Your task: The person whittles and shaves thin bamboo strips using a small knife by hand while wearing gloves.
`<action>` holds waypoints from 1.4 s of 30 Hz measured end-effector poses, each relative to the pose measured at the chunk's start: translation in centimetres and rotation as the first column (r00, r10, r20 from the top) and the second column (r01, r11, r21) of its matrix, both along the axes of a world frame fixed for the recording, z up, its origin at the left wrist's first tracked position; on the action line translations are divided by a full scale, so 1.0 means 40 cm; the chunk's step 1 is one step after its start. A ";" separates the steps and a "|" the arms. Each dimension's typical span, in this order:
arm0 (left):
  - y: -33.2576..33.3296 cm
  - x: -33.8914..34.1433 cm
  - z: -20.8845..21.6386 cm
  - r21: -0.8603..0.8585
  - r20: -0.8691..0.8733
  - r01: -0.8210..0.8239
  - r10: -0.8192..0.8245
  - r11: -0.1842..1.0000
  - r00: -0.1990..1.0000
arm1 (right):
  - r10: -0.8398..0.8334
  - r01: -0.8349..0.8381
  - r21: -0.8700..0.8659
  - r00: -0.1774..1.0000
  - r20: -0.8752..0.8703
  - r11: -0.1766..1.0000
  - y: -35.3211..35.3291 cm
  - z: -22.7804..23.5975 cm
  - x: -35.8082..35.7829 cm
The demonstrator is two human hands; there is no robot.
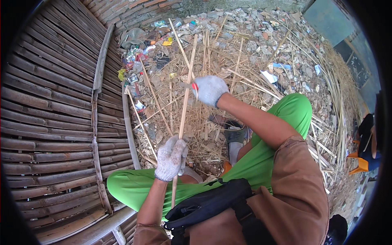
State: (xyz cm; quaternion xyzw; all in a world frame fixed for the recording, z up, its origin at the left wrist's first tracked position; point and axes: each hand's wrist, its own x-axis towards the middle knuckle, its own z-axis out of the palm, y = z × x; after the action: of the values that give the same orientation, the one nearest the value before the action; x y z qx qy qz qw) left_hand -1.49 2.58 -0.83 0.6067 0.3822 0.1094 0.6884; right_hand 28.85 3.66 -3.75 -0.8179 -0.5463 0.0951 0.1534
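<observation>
In the head view, a bamboo-slat panel (53, 126) lines the left edge of the littered ground (261, 45). The gloved left hand (170, 158) grips a long bamboo strip (184, 110), slanting from the lap toward the ground's far edge; the gloved right hand (210, 90) curls around a red-handled blade (187, 85) at the strip's upper half.

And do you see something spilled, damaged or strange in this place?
Yes: colourful litter lies scattered near the bamboo slats, mixed among stones and straw. It looks odd because it is loose rubbish around a work spot. I see no clear damage on the long strip.
</observation>
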 end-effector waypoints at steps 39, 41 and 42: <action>-0.031 0.032 0.305 0.539 0.532 0.268 -0.569 0.798 0.627 | -0.100 0.562 0.111 0.332 -0.938 0.820 -0.052 0.075 0.109; -0.124 0.044 0.403 0.460 0.726 0.393 -0.592 0.796 0.349 | -0.083 0.589 0.108 0.287 -0.954 0.801 -0.102 0.050 0.160; -0.147 0.042 0.432 0.430 0.779 0.438 -0.570 0.790 0.263 | -0.055 0.590 0.128 0.282 -0.958 0.797 -0.116 0.040 0.163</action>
State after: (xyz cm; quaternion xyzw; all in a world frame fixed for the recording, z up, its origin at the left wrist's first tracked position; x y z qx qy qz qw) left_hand 0.18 -3.30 16.46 0.5893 -0.2531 0.2061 0.7390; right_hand 35.36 -0.99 -2.16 -0.6505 -0.1818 0.3688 0.6386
